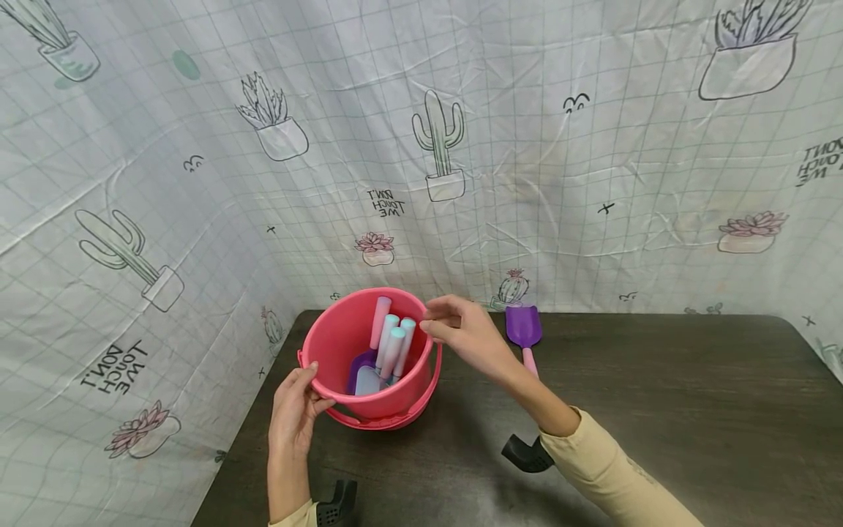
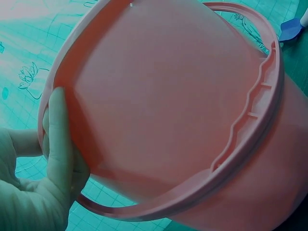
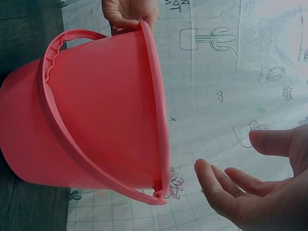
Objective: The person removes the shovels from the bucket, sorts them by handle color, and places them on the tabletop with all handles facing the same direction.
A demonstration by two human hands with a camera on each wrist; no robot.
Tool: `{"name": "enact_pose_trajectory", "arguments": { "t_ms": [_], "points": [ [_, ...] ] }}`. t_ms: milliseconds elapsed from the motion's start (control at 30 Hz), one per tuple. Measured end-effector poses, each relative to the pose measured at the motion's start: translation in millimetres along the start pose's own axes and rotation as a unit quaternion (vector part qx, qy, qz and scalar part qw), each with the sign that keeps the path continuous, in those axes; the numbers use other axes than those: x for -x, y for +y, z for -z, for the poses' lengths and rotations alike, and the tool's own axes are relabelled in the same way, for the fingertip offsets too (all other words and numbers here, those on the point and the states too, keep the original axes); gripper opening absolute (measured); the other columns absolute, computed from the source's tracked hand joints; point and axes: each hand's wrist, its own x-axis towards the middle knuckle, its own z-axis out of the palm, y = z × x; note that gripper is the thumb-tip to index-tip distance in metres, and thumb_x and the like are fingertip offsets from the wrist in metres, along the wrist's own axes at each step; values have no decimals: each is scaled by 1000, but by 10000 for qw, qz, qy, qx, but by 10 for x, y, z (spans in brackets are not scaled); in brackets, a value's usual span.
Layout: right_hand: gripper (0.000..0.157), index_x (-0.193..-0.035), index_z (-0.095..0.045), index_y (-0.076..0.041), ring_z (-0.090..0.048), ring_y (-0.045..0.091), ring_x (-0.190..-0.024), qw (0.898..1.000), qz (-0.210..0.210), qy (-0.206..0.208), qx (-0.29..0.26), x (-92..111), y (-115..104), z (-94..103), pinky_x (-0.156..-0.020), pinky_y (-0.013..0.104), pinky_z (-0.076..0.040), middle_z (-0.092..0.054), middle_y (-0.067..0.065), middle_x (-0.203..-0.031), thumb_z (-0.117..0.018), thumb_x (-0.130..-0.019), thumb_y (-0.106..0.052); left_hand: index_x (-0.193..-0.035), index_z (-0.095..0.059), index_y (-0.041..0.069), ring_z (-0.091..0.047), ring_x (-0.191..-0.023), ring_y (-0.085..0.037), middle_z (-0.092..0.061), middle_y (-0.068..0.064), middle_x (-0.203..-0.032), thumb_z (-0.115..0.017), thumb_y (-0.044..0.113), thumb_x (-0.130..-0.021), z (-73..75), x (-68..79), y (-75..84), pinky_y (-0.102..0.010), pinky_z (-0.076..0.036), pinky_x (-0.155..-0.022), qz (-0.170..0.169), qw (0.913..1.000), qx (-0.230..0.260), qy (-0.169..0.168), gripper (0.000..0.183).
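Nearest the camera, a pale yellow sleeve slants in from the lower right and leads to the right hand, which hangs just beside the right side of a pink bucket. Its thumb stands apart from the bent fingers with nothing between them, and the right wrist view shows clear space between the fingertips and the rim. Across the opening, the left hand pinches the near-left rim, thumb against fingers. Everything seems to turn on the purple shovel: it lies on the dark counter, to the right of the bucket and of the right hand, while that hand's fingertips point left, away from it. Its long axis runs roughly front to back, blade toward the counter's far edge, handle toward the person and partly hidden by the right forearm. The right hand is plainly nearer; the left is across the bucket. Inside, handled tools stand leaning, grips up, blades low.
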Motion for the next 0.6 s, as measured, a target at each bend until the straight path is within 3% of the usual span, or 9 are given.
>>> {"name": "enact_pose_trajectory", "arguments": {
  "t_ms": [367,600],
  "points": [
    [37,-131,-62,5,-69,30,-109,9999,0,-22,124,-41,35,-58,-89,41,-60,-67,20,-125,-70,-97,-10,-113,-48,-6,-75,-69,-13,-69,-6,-80,-52,14,-109,-2,-7,10,-25,-60,-63,56,9999,100,-47,20],
    [35,-128,-63,4,-69,29,-108,9999,-103,-58,30,-71,55,-89,-92,50,-58,-66,22,-125,-70,-97,-10,-112,-48,-5,-75,-69,-13,-69,-7,-80,-52,13,-108,-6,-4,0,-25,-60,-62,55,9998,159,-41,19]
  ]
}}
